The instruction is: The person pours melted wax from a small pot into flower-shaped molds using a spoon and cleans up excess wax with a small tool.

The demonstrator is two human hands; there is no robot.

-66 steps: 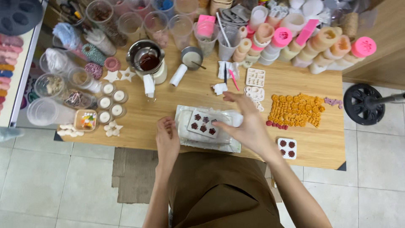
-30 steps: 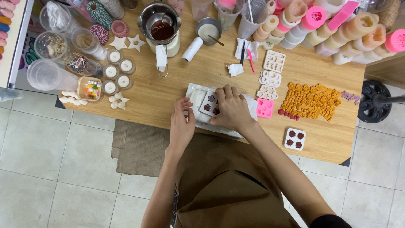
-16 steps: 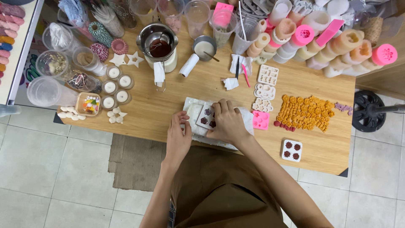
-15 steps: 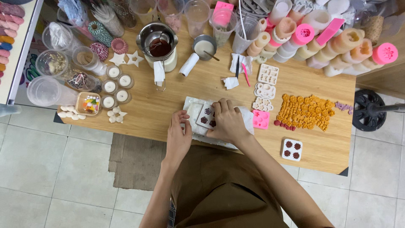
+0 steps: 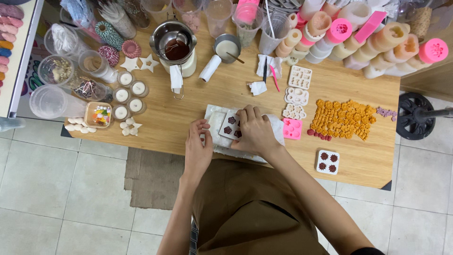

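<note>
— Where is the mould, and how are you holding it?

— The small white mould [image 5: 230, 127] with dark flower cavities lies on a crinkled white sheet [image 5: 276, 128] at the near edge of the bench [image 5: 188, 113], about midway along it. My right hand [image 5: 255, 131] covers its right part, fingers curled down over it in a closed grip. My left hand [image 5: 198, 144] rests just beside it on the sheet's left border, fingertips bent; whether that grip pinches the sheet or only presses on it, I cannot tell.

— How do you expect it to handle?

— Light and soft, I judge: it looks like the rubbery kind that bends when pressed. The dark fillings are likely brittle, so I would take it by the rim and corners, thumbs under, rather than squeeze across the cavities. The sheet under it looks thin and may slide on the wood.

— What can't you make out?

— My right hand hides most of the mould, so I cannot count its cavities or see whether any are empty. Farther along the near edge to the right sits a second small white mould [image 5: 327, 162], well apart. Toward the middle lie a pink mould [image 5: 292, 128] and a spread of orange pieces [image 5: 342, 118]. At the far edge stands a metal pot [image 5: 174, 42] of dark liquid, and the containers behind it are cut off by the frame.
</note>
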